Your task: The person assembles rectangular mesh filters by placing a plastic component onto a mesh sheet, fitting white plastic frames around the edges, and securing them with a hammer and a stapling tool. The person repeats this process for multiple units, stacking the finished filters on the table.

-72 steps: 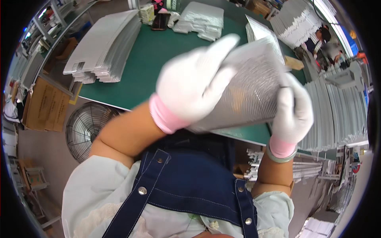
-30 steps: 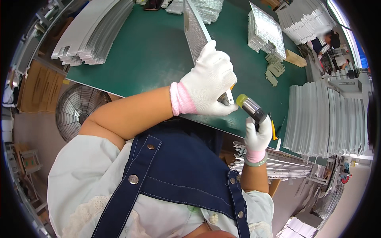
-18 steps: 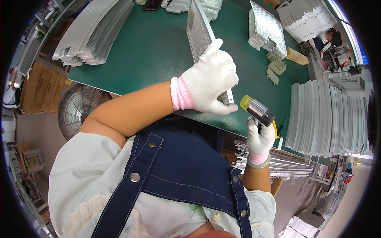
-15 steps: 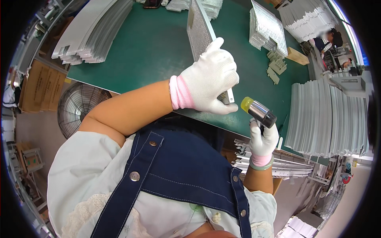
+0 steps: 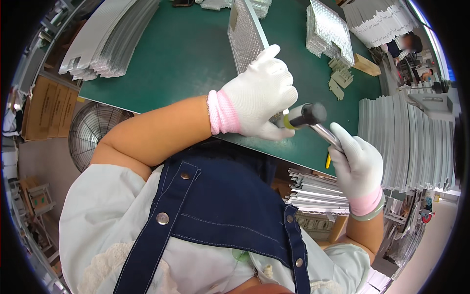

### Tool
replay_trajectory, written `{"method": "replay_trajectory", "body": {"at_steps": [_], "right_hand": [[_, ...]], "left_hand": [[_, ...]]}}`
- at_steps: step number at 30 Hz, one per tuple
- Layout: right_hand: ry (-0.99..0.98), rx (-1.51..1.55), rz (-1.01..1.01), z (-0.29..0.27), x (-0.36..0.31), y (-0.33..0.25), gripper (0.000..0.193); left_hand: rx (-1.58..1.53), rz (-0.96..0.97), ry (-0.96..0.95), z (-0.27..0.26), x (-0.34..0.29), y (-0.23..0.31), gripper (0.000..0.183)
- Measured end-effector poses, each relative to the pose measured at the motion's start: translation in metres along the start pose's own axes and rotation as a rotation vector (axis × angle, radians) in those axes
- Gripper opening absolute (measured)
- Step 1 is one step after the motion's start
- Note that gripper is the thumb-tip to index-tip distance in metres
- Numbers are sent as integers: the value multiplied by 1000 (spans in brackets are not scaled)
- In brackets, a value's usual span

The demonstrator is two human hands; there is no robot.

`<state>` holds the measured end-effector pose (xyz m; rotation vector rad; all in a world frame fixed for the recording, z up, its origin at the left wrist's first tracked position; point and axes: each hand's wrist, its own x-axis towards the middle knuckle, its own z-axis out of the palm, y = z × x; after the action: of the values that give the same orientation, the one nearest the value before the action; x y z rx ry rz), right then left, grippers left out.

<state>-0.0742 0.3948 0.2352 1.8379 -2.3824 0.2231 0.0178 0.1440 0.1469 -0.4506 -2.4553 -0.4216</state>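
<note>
In a white glove, my left hand (image 5: 257, 95) is closed around a flat panel (image 5: 246, 40) with a metal edge and a textured, bubble-like face. The panel stands on edge on the green table, and my palm hides its middle. My right hand (image 5: 361, 164), gloved too, grips the metal handle of a mallet (image 5: 313, 114). That mallet has a dark end facing up and a yellow end low beside the panel's near end, close to my left thumb. Whether the yellow end touches the panel, I cannot tell.
Stacked wrapped panels (image 5: 105, 44) lie at the table's left, with another stack (image 5: 329, 32) at the far right. Near it are small beige parts (image 5: 341, 77) and a wooden block (image 5: 367, 64). Tall white strips (image 5: 406, 142) stand at right. A floor fan (image 5: 93, 134) is left; a person (image 5: 406, 45) works far right.
My right hand has swung the mallet up and left, so its yellow end now meets or nears the panel's near end. The left hand has barely moved.
</note>
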Motion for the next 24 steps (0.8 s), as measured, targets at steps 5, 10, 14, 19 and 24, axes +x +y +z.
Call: {"method": "replay_trajectory", "body": {"at_steps": [5, 10, 14, 19, 24], "right_hand": [[151, 179, -43, -5, 1, 5, 41], [-13, 317, 223, 36, 3, 19, 43], [161, 721, 620, 144, -13, 74, 46], [545, 220, 582, 163, -7, 135, 34], [1215, -20, 617, -45, 19, 233, 30]], "left_hand": [[-3, -19, -14, -1, -3, 0, 45], [-51, 28, 149, 5, -8, -4, 44], [-49, 57, 168, 12, 2, -2, 46], [-41, -11, 144, 14, -9, -2, 45], [-16, -70, 56, 11, 2, 11, 42]]}}
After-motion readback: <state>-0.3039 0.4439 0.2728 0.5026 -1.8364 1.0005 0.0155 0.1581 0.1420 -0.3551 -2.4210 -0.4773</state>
